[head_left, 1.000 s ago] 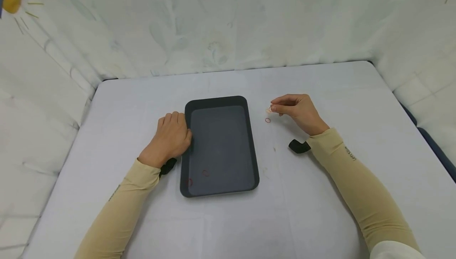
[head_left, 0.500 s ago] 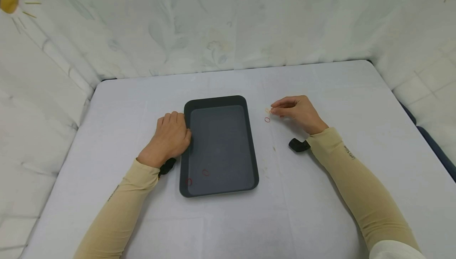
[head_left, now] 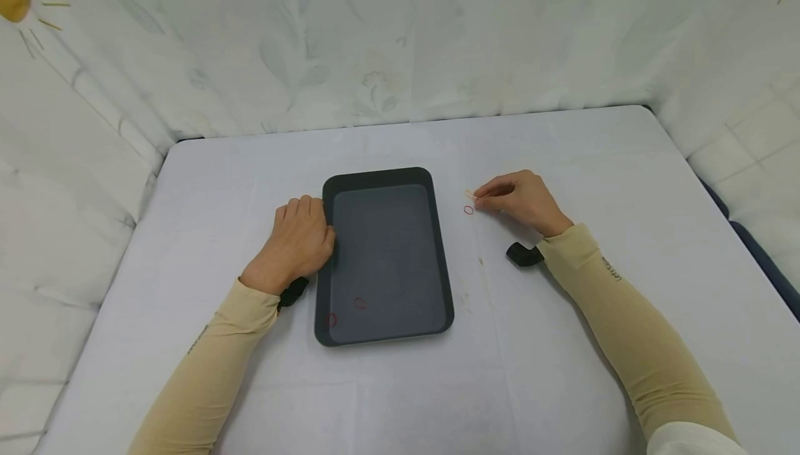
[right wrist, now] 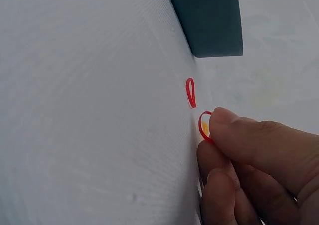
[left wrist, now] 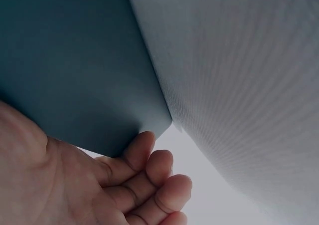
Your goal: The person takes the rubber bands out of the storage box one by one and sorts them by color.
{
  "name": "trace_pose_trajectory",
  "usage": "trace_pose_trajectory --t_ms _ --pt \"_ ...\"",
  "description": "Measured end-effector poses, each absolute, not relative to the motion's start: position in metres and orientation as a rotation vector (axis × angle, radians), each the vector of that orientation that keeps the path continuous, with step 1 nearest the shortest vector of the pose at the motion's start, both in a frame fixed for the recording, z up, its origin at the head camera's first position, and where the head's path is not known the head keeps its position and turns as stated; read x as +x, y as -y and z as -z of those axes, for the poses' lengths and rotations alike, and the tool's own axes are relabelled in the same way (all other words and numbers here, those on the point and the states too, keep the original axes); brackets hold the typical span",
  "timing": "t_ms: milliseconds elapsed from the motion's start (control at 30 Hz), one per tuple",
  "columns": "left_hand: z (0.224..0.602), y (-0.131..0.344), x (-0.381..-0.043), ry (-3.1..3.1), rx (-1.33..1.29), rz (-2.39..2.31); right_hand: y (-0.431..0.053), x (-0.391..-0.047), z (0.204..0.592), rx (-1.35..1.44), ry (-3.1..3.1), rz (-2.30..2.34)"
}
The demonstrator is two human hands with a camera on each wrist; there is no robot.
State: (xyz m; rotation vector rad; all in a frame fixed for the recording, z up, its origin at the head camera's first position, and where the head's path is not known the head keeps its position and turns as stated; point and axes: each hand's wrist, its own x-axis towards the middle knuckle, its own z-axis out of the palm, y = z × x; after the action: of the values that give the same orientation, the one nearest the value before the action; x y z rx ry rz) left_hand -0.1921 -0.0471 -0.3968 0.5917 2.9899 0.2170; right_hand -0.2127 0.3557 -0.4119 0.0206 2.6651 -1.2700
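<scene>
My left hand [head_left: 300, 236] grips the left long side of a dark grey tray [head_left: 446, 267], thumb over the rim. In the left wrist view its curled fingers [left wrist: 159, 165] lie against the tray's outer wall [left wrist: 75, 70]. To the right of the tray, my right hand [head_left: 521, 199] pinches a small red rubber band [right wrist: 201, 125] between thumb and forefinger, low over the table. A second red rubber band [head_left: 469, 210] lies on the cloth beside the fingertips. A yellow rubber band [head_left: 469, 194] is just behind it, partly hidden in the right wrist view.
Two red rubber bands, one near the middle [head_left: 360, 303] and one by the left wall [head_left: 332, 319], lie in the tray's near end. White cloth [head_left: 400, 399] covers the table. A patterned curtain [head_left: 350, 45] hangs behind it. Black wrist mounts sit under both wrists.
My right hand has shifted slightly toward me, its fingertips now beside the loose red rubber band. My left hand and the tray stay in place.
</scene>
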Motion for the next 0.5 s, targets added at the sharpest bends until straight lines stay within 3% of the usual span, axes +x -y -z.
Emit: trace_pose_trajectory --t_ms 500 --pt "0.3975 0.0461 -0.1938 -2.986 0.602 -0.214 -0.3541 -0.2125 0.4063 -0.042 -2.695 1.153"
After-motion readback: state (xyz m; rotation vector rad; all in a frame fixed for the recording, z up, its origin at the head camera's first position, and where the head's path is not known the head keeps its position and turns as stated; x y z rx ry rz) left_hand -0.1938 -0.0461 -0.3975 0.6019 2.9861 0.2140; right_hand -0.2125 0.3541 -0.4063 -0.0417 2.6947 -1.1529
